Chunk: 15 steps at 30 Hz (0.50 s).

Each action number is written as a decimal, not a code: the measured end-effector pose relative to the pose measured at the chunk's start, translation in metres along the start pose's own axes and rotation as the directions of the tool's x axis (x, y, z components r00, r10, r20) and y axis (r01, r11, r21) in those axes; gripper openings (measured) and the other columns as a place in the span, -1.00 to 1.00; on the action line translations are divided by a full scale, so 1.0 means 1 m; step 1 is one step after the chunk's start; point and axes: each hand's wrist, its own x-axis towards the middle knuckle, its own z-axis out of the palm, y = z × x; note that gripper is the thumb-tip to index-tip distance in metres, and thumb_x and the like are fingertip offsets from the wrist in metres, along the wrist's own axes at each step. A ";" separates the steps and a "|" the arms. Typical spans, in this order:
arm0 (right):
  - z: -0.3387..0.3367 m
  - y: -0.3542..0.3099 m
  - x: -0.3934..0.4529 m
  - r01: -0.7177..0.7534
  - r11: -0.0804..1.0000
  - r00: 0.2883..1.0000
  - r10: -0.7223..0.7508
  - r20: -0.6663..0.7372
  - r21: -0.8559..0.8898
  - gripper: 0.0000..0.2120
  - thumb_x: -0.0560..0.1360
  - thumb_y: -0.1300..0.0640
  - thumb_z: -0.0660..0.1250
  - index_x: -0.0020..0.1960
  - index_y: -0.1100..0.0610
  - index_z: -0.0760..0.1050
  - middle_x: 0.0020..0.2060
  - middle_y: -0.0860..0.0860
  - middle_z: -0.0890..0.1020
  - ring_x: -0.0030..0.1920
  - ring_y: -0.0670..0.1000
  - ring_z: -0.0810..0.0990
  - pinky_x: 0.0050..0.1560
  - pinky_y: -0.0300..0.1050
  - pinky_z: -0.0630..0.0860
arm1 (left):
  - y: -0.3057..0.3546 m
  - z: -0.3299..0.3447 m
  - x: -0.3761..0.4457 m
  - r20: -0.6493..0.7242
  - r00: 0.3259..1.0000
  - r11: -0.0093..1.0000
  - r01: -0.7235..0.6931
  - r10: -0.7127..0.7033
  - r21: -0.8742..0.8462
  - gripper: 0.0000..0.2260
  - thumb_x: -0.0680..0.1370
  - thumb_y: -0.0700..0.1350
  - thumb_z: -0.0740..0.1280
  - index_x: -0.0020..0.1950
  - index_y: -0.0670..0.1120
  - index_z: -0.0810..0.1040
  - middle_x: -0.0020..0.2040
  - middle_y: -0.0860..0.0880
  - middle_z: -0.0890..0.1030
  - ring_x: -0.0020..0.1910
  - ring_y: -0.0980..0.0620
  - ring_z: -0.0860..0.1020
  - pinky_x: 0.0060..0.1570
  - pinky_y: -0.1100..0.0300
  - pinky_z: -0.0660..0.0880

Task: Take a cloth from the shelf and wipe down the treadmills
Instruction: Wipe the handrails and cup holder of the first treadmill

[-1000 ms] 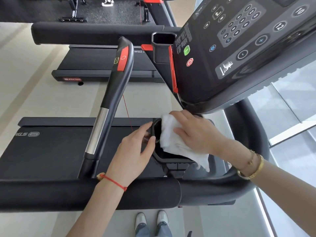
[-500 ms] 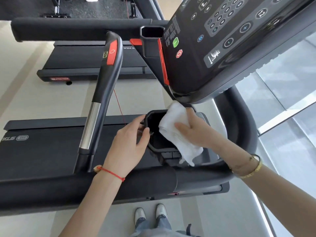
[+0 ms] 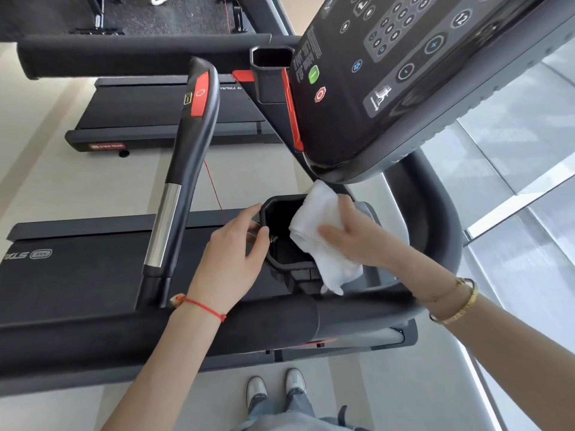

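Note:
A white cloth (image 3: pixel 320 231) lies over the right rim of the treadmill's black cup holder (image 3: pixel 280 244), just under the console (image 3: pixel 404 82). My right hand (image 3: pixel 357 234) presses the cloth against that rim, fingers fairly straight on top of it. My left hand (image 3: pixel 233 259) grips the holder's left rim, thumb and fingers curled round the edge. The treadmill's belt (image 3: pixel 77 275) stretches to the left, with a black and silver handrail (image 3: pixel 183 169) rising between belt and holder.
A padded black front bar (image 3: pixel 155 331) runs across below my hands. A second treadmill (image 3: pixel 161 119) stands beyond, with its own cup holder (image 3: pixel 270 73) and bar. Glass panels (image 3: pixel 513 181) are at the right. My shoes (image 3: pixel 273 390) stand on pale floor.
My right hand has slid the cloth from across the holder's opening toward its right rim and up under the console. My left hand keeps its hold on the left rim.

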 end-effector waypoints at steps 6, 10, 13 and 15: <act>0.007 0.020 -0.025 0.189 0.964 0.975 -0.162 -0.153 0.185 -0.66 0.60 0.18 0.19 0.35 0.07 0.24 -0.10 -0.14 0.49 -0.10 -0.38 0.46 -0.15 -0.41 0.34 | -0.002 0.000 0.000 0.004 1.000 1.000 0.003 -0.003 -0.005 -0.61 0.61 0.03 0.21 0.45 0.08 0.39 -0.07 0.33 0.51 -0.04 0.46 0.49 -0.07 0.45 0.40; 0.003 0.025 -0.043 0.334 0.920 0.934 -0.292 -0.207 0.208 -0.73 0.64 0.21 0.12 0.29 -0.04 0.31 -0.19 -0.13 0.58 -0.15 -0.20 0.56 -0.13 -0.32 0.44 | -0.002 -0.002 0.000 0.008 1.000 1.000 0.004 -0.004 -0.005 -0.61 0.62 0.03 0.21 0.46 0.08 0.38 -0.07 0.33 0.51 -0.05 0.49 0.47 -0.10 0.52 0.37; -0.009 0.018 -0.058 0.425 0.894 0.897 -0.395 -0.199 0.140 -0.68 0.65 0.14 0.09 0.39 -0.03 0.28 -0.16 -0.22 0.60 -0.13 -0.18 0.58 -0.13 -0.41 0.42 | 0.000 -0.006 -0.002 0.006 1.000 1.000 -0.003 0.003 0.002 -0.62 0.63 0.01 0.21 0.46 0.07 0.39 -0.08 0.32 0.53 -0.07 0.43 0.50 -0.04 0.41 0.45; -0.015 0.009 -0.064 0.483 0.870 0.873 -0.471 -0.122 0.100 -0.70 0.65 0.10 0.09 0.38 0.00 0.29 -0.14 -0.32 0.56 -0.11 -0.20 0.57 -0.11 -0.44 0.39 | 0.003 -0.010 -0.005 -0.005 1.000 1.000 -0.005 0.005 0.002 -0.63 0.63 -0.01 0.20 0.44 0.05 0.41 -0.08 0.27 0.57 -0.09 0.31 0.56 0.03 0.22 0.53</act>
